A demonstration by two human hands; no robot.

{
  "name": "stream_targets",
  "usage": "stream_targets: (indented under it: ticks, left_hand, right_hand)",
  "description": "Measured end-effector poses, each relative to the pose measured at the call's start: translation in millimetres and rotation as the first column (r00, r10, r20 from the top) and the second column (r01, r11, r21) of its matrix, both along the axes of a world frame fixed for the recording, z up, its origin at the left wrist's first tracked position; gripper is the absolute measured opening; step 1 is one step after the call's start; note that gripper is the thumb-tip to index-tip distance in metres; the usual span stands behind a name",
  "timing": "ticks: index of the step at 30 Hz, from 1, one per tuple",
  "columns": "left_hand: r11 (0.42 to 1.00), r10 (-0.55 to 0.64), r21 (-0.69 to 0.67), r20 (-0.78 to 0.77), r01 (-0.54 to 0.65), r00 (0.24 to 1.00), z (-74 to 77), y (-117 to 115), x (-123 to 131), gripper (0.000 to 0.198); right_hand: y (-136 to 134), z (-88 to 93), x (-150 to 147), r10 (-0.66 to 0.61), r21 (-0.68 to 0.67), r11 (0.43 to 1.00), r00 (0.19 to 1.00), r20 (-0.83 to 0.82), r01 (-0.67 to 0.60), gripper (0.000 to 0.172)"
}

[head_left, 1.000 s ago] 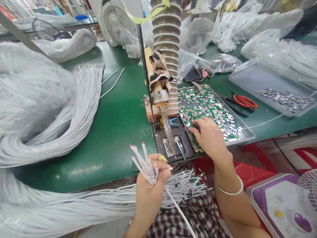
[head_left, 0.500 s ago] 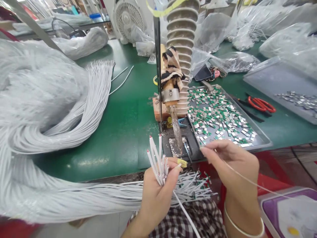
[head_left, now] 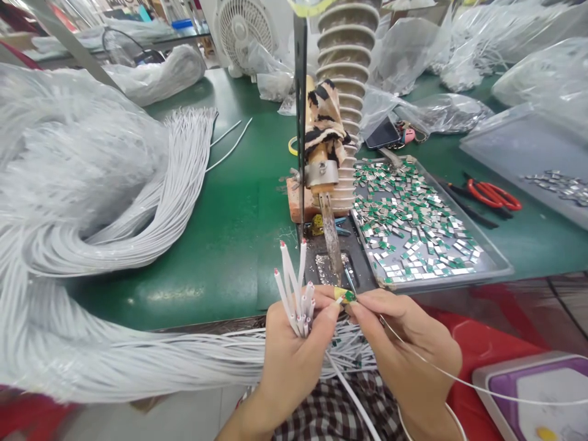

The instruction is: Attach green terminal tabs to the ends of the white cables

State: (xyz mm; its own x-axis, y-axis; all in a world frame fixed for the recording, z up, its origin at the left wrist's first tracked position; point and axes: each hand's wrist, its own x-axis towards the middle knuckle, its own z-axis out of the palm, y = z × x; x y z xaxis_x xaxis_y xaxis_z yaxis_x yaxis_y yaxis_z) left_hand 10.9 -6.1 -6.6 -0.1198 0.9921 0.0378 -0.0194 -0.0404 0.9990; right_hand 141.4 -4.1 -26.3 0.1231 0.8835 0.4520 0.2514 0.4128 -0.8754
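Note:
My left hand (head_left: 289,358) is closed around a bunch of white cables (head_left: 294,294) whose red-tipped ends stick up. My right hand (head_left: 404,352) pinches a small green and silver connector piece (head_left: 348,296) against the left thumb and fingertip, with a thin solder wire (head_left: 459,380) trailing off to the right. Both hands meet just in front of the soldering iron tip (head_left: 331,239) and its dark stand (head_left: 331,263). A metal tray (head_left: 500,264) of several green and silver connector pieces lies right of the iron.
A large coil of white cables (head_left: 92,202) fills the left of the green table (head_left: 229,214). Finished cables (head_left: 358,349) lie over my lap. Red scissors (head_left: 493,195), a phone (head_left: 383,133), a fan (head_left: 241,27), a second tray (head_left: 528,147) and plastic bags sit further back.
My right hand left the tray of pieces, drew back toward me and brought a small piece to the left hand's fingertips. The left hand kept its cable bunch.

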Motion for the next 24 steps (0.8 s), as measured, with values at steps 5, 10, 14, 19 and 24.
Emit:
stream_targets:
  ticks: [5, 10, 14, 19, 24]
  left_hand:
    - [1.000, -0.014, -0.006, -0.009, 0.014, 1.000, 3.0, 0, 0, 0.020]
    - [0.999, 0.005, -0.052, -0.036, -0.006, 0.999, 5.0, 2, -2, 0.020]
    - [0.999, 0.017, -0.047, -0.037, -0.019, 0.999, 5.9, 6, -4, 0.019]
    - [1.000, 0.014, -0.023, -0.029, -0.014, 0.999, 8.2, 8, -5, 0.018]
    - [1.000, 0.013, -0.018, -0.051, -0.014, 0.999, 9.3, 11, -6, 0.019]
  right_hand:
    - [-1, 0.4, 1, 0.022, 0.038, 0.999, 0.999, 0.035, -0.023, 0.027]
    - [-7, -4.6, 8, -0.118, 0.127, 0.988, 0.966, 0.230, 0.091, 0.043]
    - [-9, -2.2, 11, -0.174, 0.210, 0.971, 0.945, 0.278, 0.117, 0.044]
    - [-3, 6.3, 9, -0.121, 0.273, 0.962, 0.928, 0.352, 0.022, 0.044]
    - [5, 6.8, 2, -0.114, 0.282, 0.959, 0.940, 0.323, 0.020, 0.049]
